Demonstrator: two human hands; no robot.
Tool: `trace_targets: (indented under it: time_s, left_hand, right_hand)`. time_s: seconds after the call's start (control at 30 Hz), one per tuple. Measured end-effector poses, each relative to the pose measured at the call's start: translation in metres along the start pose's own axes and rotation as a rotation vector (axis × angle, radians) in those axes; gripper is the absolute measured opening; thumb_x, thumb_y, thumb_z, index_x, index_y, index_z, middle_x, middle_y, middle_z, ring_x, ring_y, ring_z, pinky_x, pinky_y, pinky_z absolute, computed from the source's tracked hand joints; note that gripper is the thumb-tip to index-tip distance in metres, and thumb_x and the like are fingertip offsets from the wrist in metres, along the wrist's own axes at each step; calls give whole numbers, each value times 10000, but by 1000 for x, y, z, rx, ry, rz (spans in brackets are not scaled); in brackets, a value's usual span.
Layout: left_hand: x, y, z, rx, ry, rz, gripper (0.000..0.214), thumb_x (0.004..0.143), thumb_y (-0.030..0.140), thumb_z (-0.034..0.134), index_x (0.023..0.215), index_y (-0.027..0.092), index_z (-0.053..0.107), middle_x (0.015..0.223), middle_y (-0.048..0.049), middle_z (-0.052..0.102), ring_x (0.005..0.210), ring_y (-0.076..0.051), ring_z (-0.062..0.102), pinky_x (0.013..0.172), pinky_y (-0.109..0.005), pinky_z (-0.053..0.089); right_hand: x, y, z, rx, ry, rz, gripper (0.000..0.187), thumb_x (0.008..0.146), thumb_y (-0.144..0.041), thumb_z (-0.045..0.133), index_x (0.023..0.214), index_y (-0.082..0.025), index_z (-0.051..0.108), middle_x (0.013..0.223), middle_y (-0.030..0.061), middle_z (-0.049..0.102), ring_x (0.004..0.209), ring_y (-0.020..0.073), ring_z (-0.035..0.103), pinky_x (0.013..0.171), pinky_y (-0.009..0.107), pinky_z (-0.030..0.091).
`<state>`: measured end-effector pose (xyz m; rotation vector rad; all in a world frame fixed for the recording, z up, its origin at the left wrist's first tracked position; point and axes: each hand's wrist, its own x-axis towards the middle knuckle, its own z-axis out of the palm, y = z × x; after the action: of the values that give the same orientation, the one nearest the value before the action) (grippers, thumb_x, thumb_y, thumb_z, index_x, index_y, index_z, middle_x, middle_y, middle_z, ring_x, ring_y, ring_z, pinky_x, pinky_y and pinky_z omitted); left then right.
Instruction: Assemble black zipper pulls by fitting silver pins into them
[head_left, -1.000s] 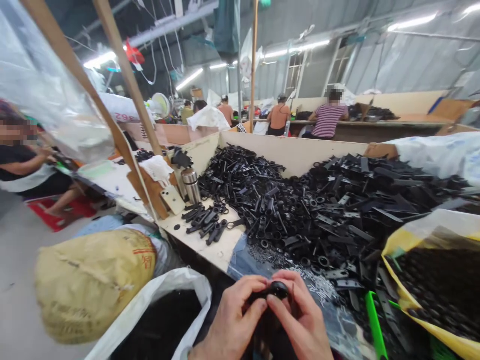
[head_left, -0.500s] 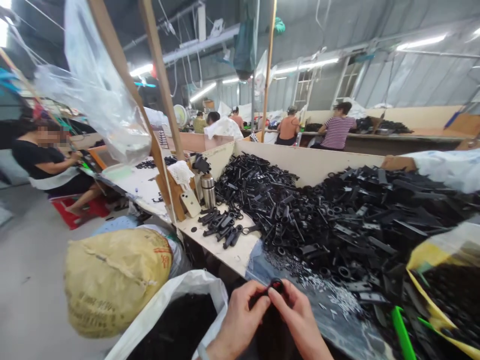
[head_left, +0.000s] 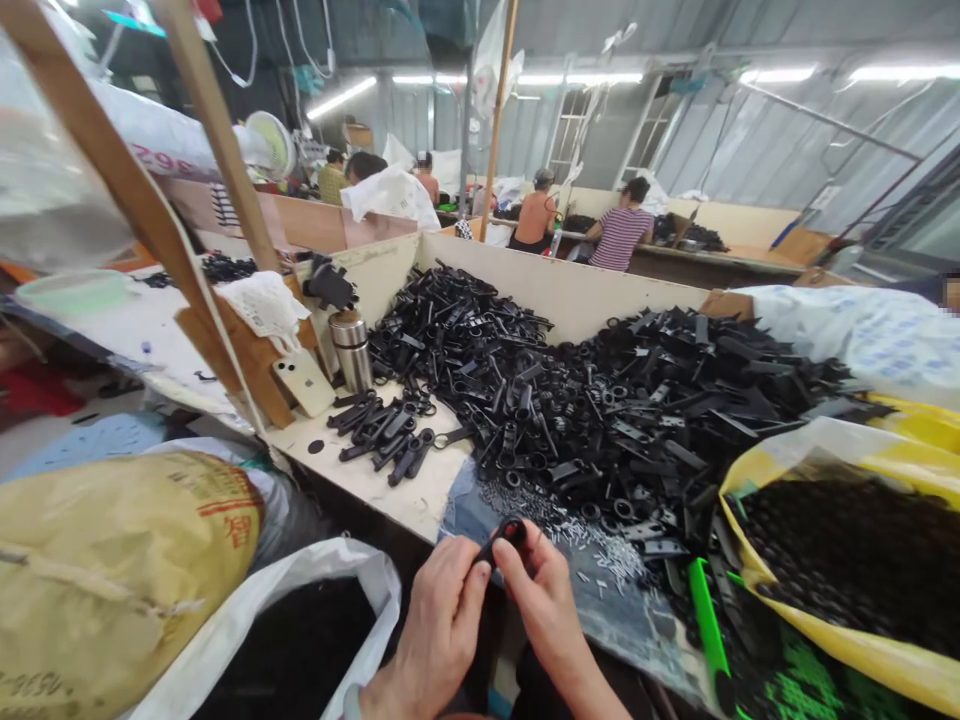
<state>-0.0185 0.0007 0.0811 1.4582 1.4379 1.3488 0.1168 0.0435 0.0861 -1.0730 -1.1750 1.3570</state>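
Note:
Between my two hands, just off the table's front edge, is a black ring-ended plastic part, tilted with its ring up and to the right. My left hand is closed round the lower end of it. My right hand pinches the ring end with thumb and fingers. Beyond them, small silver metal pins lie scattered on a blue-grey cloth. Behind the pins rises a large heap of black plastic parts. A smaller group of similar parts lies on the pale tabletop to the left.
An open white sack holding dark contents stands at front left, beside a full tan sack. On the right are a yellow-edged bag of small black pieces and a green tray. A steel flask and phone stand left.
My view has turned to the right, so the bench appears farther left. Both hands still hold the black part, now tilted so that more of its length shows beside the ring.

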Motion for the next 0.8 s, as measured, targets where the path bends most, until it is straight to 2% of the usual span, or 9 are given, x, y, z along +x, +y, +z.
trace_targets:
  time_s: [0.07,0.2,0.3,0.37,0.43,0.6,0.7,0.73,0.8]
  left_hand:
    - [5,-3,8,7,-14,-40,300,966,474,559,879,239,723,815,-63,687,766,-239,622,759,-335,522]
    - [7,-11,20,-59,-43,-202,357,958,545,550,991,232,719,789,-41,701,735,-217,638,705,-294,543]
    - [2,-19,28,-87,-97,-253,391,950,563,558,1067,231,727,949,-73,754,880,-240,687,787,-295,559]
    - [-2,-22,34,-82,-61,-257,402,945,560,571,1134,238,720,1158,-97,746,1070,-264,679,916,-306,541]
    - [-5,-23,40,-72,-21,-228,406,956,539,563,1191,240,703,1265,-106,714,1160,-270,654,989,-313,515]
    - [-5,-21,48,-30,-93,-108,349,976,512,530,1072,246,734,1059,-101,754,1017,-265,682,917,-321,550]
    - [-3,-22,48,3,-60,-156,317,951,513,576,1046,256,735,1052,-93,754,1032,-272,678,919,-318,544]
    - [-1,-21,46,6,-77,-184,310,949,507,582,1048,254,731,1036,-86,755,1022,-268,679,905,-311,544]
    - [6,-15,41,8,-191,-242,291,965,476,567,1038,240,722,985,-68,751,965,-246,679,856,-289,546]
  right_hand:
    - [4,3,-1,21,25,26,464,787,-624,776,771,-186,625,707,-36,515,639,115,422,565,212,411]
    - [8,4,-9,78,4,100,460,768,-615,794,901,-185,701,707,-31,562,541,90,413,466,201,383]
    - [6,-1,-20,121,-25,142,458,766,-600,803,967,-193,740,725,-14,607,531,94,457,463,204,409]
    - [5,-5,-28,129,-46,148,425,781,-578,801,967,-200,744,747,-5,623,564,109,501,498,214,440]
    - [3,-10,-37,111,-70,122,383,804,-548,790,955,-200,742,765,0,629,611,128,536,557,232,469]
    - [0,-15,-47,-11,-40,38,298,853,-476,747,842,-179,737,759,5,619,684,145,523,631,241,449]
    - [2,-7,-45,32,28,58,335,831,-502,767,828,-168,739,764,14,626,686,142,521,609,227,437]
    - [3,-2,-45,84,35,96,358,807,-518,790,830,-165,738,755,14,625,661,131,510,572,214,420]
    - [6,7,-45,200,33,191,410,755,-549,831,840,-160,734,697,-5,597,561,91,441,471,182,336]
